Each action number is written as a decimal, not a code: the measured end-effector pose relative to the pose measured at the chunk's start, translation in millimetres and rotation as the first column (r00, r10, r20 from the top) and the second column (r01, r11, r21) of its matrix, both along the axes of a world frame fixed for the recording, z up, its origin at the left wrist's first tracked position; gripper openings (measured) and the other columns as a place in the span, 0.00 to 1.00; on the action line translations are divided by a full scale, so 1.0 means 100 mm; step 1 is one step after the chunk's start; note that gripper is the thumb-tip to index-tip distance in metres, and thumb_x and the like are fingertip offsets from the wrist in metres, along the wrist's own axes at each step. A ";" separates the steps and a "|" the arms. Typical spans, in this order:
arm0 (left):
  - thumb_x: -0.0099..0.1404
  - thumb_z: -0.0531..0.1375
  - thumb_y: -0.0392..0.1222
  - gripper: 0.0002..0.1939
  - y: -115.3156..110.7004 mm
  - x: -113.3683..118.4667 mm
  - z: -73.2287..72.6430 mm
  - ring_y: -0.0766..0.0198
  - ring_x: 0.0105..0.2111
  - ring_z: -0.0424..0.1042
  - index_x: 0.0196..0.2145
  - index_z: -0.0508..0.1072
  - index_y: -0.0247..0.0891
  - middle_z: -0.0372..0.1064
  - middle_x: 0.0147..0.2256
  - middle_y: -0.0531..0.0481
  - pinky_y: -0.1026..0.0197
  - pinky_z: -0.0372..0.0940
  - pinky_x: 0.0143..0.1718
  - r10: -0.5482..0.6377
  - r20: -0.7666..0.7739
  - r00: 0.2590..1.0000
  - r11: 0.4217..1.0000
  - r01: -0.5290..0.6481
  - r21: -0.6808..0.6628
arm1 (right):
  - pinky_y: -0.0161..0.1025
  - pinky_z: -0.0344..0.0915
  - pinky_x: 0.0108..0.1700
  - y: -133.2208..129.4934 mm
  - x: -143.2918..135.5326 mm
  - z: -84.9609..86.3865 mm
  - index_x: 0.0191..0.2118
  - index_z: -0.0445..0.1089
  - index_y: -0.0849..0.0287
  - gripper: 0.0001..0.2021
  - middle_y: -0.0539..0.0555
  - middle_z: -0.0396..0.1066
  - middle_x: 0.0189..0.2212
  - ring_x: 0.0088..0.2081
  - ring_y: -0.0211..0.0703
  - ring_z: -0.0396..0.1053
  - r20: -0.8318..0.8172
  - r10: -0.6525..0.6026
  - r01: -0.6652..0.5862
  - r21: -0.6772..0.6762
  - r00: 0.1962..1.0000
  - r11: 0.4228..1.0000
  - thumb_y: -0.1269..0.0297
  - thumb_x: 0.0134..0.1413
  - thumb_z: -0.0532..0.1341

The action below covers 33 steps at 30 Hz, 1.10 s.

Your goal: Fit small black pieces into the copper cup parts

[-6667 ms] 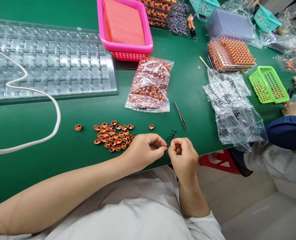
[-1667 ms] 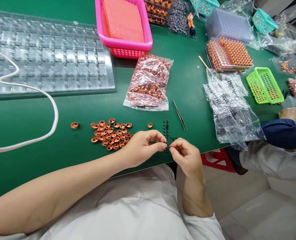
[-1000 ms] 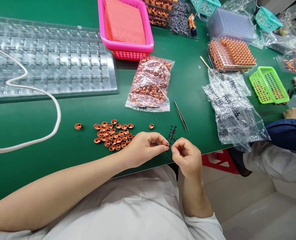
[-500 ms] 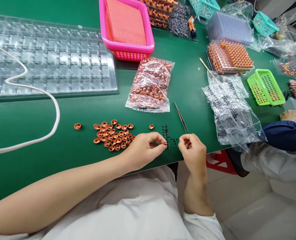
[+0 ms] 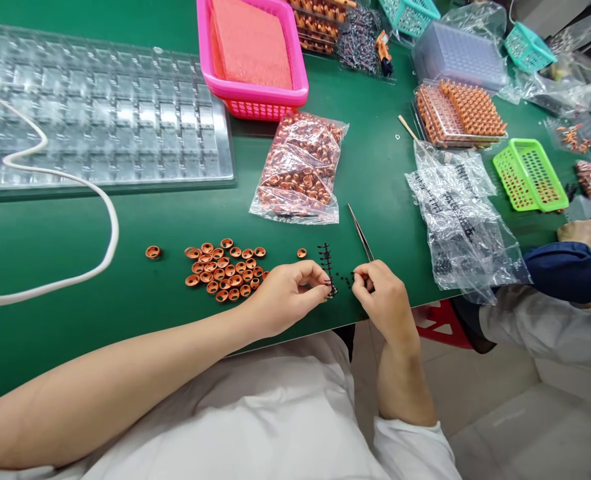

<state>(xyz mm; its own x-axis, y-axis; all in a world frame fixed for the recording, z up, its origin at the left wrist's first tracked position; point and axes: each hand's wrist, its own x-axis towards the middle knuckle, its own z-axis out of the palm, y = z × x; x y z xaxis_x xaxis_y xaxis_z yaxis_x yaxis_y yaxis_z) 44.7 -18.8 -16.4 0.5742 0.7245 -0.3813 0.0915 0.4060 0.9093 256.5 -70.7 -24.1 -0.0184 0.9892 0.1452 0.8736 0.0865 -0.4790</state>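
My left hand (image 5: 288, 297) pinches the lower end of a thin black strip (image 5: 326, 259) with short side prongs, like a moulding runner. Just right of the strip, several tiny black pieces (image 5: 348, 283) lie scattered on the green table. My right hand (image 5: 382, 297) is closed beside them, thumb and fingertips together; whatever is between them is too small to make out. A pair of metal tweezers (image 5: 359, 230) lies beyond my right hand. Left of my left hand spreads a group of copper-coloured rings (image 5: 224, 270) with holes, partly behind the hand.
A clear bag of copper rings (image 5: 300, 170) lies ahead, before a pink basket (image 5: 265, 108). A clear moulded tray (image 5: 100, 177) and white cable (image 5: 108, 220) are at left. Plastic bags (image 5: 460, 213), a green basket (image 5: 530, 177) and another person's sleeve (image 5: 568, 270) are at right.
My right hand has shifted slightly up and left over the tiny black pieces. The black strip's upper end has tipped a little to the left; my left hand still pinches it.
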 end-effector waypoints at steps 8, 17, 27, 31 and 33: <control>0.59 0.65 0.43 0.09 0.01 0.00 0.01 0.62 0.32 0.76 0.33 0.70 0.37 0.74 0.30 0.51 0.59 0.72 0.39 0.038 0.039 0.998 0.998 -0.036 -0.053 | 0.38 0.63 0.35 -0.01 -0.05 -0.01 0.35 0.69 0.55 0.07 0.50 0.68 0.29 0.28 0.39 0.64 0.006 -0.039 0.038 0.098 0.999 0.994 0.72 0.62 0.56; 0.60 0.66 0.41 0.09 0.03 -0.01 0.08 0.64 0.31 0.76 0.33 0.70 0.36 0.75 0.28 0.52 0.61 0.72 0.38 0.015 0.150 0.989 0.993 0.003 -0.120 | 0.34 0.60 0.26 -0.21 -0.26 0.15 0.34 0.72 0.55 0.04 0.49 0.69 0.29 0.26 0.35 0.64 -0.556 -0.117 0.008 -0.194 0.823 0.981 0.66 0.60 0.60; 0.60 0.65 0.40 0.08 0.03 -0.01 0.12 0.65 0.30 0.75 0.33 0.71 0.35 0.73 0.28 0.52 0.62 0.72 0.37 -0.026 0.160 0.987 0.993 0.044 -0.109 | 0.33 0.60 0.26 -0.20 -0.27 0.13 0.30 0.70 0.56 0.04 0.48 0.67 0.27 0.26 0.35 0.63 -0.675 -0.184 -0.031 -0.293 0.715 0.956 0.66 0.56 0.62; 0.57 0.67 0.39 0.08 0.02 -0.01 0.10 0.64 0.31 0.75 0.33 0.73 0.35 0.74 0.29 0.51 0.62 0.71 0.37 -0.040 0.104 0.994 0.997 0.047 -0.063 | 0.33 0.59 0.24 -0.20 -0.30 0.13 0.30 0.69 0.56 0.04 0.47 0.67 0.25 0.24 0.34 0.62 -0.617 -0.178 0.008 -0.267 0.767 0.964 0.68 0.55 0.61; 0.57 0.67 0.40 0.08 0.01 -0.01 0.09 0.63 0.31 0.75 0.33 0.74 0.36 0.75 0.30 0.50 0.62 0.71 0.36 -0.026 0.055 0.998 0.999 0.027 -0.016 | 0.33 0.59 0.24 -0.21 -0.34 0.11 0.29 0.68 0.55 0.05 0.47 0.67 0.26 0.23 0.34 0.62 -0.538 -0.142 0.053 -0.178 0.831 0.983 0.69 0.56 0.60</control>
